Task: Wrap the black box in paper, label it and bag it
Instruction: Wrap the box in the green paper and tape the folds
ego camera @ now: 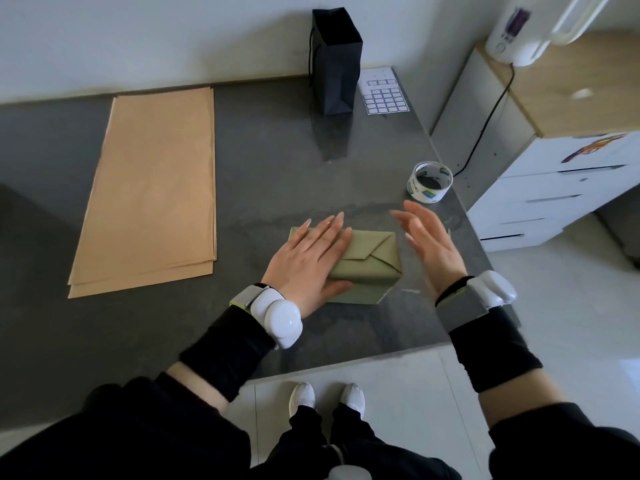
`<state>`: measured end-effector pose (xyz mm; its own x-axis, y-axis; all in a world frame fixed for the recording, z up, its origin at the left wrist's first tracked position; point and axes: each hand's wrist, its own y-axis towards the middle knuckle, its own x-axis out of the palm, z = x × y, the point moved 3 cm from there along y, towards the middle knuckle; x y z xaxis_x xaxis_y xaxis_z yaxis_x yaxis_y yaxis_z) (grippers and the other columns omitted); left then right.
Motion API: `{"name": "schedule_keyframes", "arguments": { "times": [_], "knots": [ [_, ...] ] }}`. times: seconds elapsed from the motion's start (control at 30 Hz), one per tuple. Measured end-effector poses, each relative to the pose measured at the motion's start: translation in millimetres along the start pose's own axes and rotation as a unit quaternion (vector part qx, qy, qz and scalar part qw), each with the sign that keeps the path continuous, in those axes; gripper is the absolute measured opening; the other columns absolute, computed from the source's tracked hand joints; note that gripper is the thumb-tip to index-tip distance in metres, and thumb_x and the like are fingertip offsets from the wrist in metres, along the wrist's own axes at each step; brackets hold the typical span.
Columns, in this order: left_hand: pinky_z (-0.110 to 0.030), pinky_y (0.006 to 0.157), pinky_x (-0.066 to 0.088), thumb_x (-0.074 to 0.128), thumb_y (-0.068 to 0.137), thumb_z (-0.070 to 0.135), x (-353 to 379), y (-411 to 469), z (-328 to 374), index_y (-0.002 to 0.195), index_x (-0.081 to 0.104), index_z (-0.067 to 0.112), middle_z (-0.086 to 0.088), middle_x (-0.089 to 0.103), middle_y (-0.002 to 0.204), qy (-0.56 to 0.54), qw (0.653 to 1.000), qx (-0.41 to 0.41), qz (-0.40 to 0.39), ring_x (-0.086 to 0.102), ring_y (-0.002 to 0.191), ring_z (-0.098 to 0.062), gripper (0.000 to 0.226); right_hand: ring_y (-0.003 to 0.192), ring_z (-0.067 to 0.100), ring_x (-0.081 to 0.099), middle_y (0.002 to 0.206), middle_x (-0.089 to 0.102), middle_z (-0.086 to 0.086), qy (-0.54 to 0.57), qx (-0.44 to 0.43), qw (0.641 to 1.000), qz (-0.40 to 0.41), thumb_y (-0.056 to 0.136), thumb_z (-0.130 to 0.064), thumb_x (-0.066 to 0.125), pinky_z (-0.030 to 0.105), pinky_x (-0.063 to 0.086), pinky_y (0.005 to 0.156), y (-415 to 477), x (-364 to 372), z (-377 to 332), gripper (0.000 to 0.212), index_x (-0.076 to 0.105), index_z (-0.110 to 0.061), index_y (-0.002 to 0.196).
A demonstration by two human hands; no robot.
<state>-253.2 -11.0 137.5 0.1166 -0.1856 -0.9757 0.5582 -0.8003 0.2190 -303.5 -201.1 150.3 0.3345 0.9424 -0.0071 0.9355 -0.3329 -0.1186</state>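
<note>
- The black box (374, 261) lies on the grey surface (277, 168), near the person and a little right of centre. It is fully covered by olive-green paper (363, 289), whose folded flaps meet in a point on the top, towards the right end.
- The left hand (308, 261) lies flat on the left half of the parcel. Its fingers (330, 225) are straight and close together, pressing down, and the thumb rests along the near side.
- The right hand (431, 244) hovers just to the right of the parcel, not touching it. It is open and holds nothing, and its outline is blurred.
- The parcel looks stiff, squared and probably light. The paper seems smooth and may slide on the surface. Whether the flaps are taped cannot be told.
- A safe hold would likely be across the two long sides, with a palm over the folded flaps so they stay shut.
- A roll of tape (429, 183) sits beyond the right hand, by the right edge.
- At the far edge, a black bag (336, 64) stands upright with a label sheet (384, 95) flat beside it.
- A stack of brown paper (152, 188) lies to the left.
</note>
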Motion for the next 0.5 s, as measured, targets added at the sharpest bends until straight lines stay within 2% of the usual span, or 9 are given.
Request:
{"name": "schedule_keyframes", "arguments": {
  "times": [0.07,0.17,0.23,0.27,0.33,0.37,0.43,0.47,0.5],
  "knots": [
    [-0.041,0.110,0.020,0.029,0.088,0.060,-1.8,0.1,1.2,0.139,0.041,0.005,-0.015,0.036,0.149,-0.005,1.000,-0.005,-0.016,0.041,0.134,-0.026,0.076,0.117,0.003,0.049,0.130,0.053,0.003,-0.022,0.010,1.000,-0.012,0.097,-0.015,0.046,0.014,0.038,0.097,-8.3,2.6,7.5,0.033,0.043,-0.023,0.128],
    [-0.037,0.114,0.013,0.017,0.093,0.059,-4.6,3.3,3.2,0.143,0.035,0.005,-0.011,0.030,0.152,-0.039,0.999,-0.018,-0.031,0.033,0.139,-0.023,0.076,0.129,0.011,0.042,0.141,0.045,0.004,-0.042,0.042,0.998,-0.027,0.097,-0.010,0.045,0.028,0.033,0.110,-20.2,14.7,23.4,0.041,0.040,-0.034,0.129],
    [-0.027,0.118,0.000,0.024,0.090,0.055,-8.8,3.1,-1.4,0.147,0.024,0.010,-0.003,0.021,0.155,-0.147,0.988,-0.047,-0.005,0.019,0.144,-0.017,0.073,0.130,0.012,0.042,0.141,0.045,0.005,-0.042,0.046,0.998,-0.007,0.097,-0.014,0.046,0.036,0.031,0.113,-24.8,19.4,24.4,0.042,0.039,-0.039,0.129],
    [-0.022,0.116,-0.006,0.033,0.088,0.051,-12.2,1.5,-7.6,0.148,0.021,0.014,0.002,0.019,0.155,-0.230,0.970,-0.074,0.019,0.013,0.145,-0.013,0.071,0.128,0.011,0.046,0.140,0.046,0.008,-0.042,0.046,0.998,0.002,0.097,-0.013,0.046,0.035,0.033,0.112,-25.7,20.8,21.8,0.043,0.038,-0.040,0.130],
    [-0.019,0.115,-0.007,0.056,0.079,0.040,-16.2,-8.3,-26.7,0.146,0.018,0.028,0.011,0.017,0.154,-0.404,0.894,-0.180,0.068,0.006,0.144,-0.004,0.077,0.113,0.012,0.056,0.131,0.053,0.019,-0.054,0.040,0.998,0.010,0.097,-0.009,0.045,0.025,0.042,0.101,-26.5,23.0,13.9,0.043,0.039,-0.038,0.129],
    [-0.020,0.116,-0.001,0.063,0.076,0.031,-16.1,-13.9,-34.8,0.146,0.015,0.033,0.014,0.017,0.154,-0.500,0.828,-0.245,0.072,0.007,0.143,0.000,0.085,0.109,0.022,0.056,0.126,0.052,0.028,-0.072,0.035,0.997,0.013,0.097,-0.007,0.043,0.025,0.045,0.092,-26.7,23.0,9.6,0.043,0.040,-0.037,0.127],
    [-0.019,0.110,0.019,0.064,0.080,0.011,-12.0,-21.3,-39.9,0.148,0.007,0.031,0.011,0.017,0.155,-0.653,0.686,-0.318,0.043,0.014,0.142,0.000,0.090,0.114,0.041,0.043,0.124,0.046,0.036,-0.106,0.028,0.994,0.015,0.096,-0.004,0.041,0.037,0.039,0.089,-27.5,25.6,3.1,0.044,0.042,-0.038,0.124],
    [-0.015,0.104,0.026,0.060,0.086,0.003,-7.8,-22.9,-39.3,0.149,0.006,0.027,0.009,0.019,0.155,-0.679,0.656,-0.330,0.020,0.021,0.140,-0.001,0.087,0.114,0.044,0.041,0.124,0.046,0.036,-0.110,0.031,0.993,0.014,0.095,-0.003,0.040,0.038,0.036,0.089,-27.0,27.9,2.8,0.045,0.043,-0.038,0.124],
    [-0.010,0.097,0.032,0.055,0.090,-0.001,-3.3,-22.3,-37.0,0.150,0.007,0.024,0.008,0.024,0.153,-0.681,0.652,-0.334,-0.001,0.031,0.134,0.000,0.081,0.113,0.044,0.042,0.124,0.047,0.034,-0.111,0.034,0.993,0.014,0.094,-0.003,0.039,0.037,0.037,0.088,-25.6,28.7,4.6,0.047,0.043,-0.038,0.125]
  ]
}}
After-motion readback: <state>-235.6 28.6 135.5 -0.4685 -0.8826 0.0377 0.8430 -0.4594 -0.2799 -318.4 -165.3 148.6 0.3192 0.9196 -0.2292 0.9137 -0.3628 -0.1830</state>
